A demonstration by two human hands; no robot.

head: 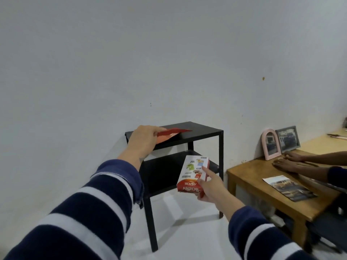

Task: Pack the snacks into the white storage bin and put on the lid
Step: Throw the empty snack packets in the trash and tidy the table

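the right hand (206, 186) clamps the astor box (193, 175) by its lower end, held in the air before the black shelf (202, 134). the left hand (142, 139) pinches a red packet (169, 135) lying on the shelf top. both look light; the stiff box suits a side grip, the thin packet an edge pinch.

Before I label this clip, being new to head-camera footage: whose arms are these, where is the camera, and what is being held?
The one picture comes from a camera worn on a person's head, looking down at their own striped-sleeved arms. The left hand grips a flat red snack packet lying on the top of a black side table. The right hand holds a red-and-white Astor box in the air. Another person's hands rest on the wooden desk. No white bin is visible.
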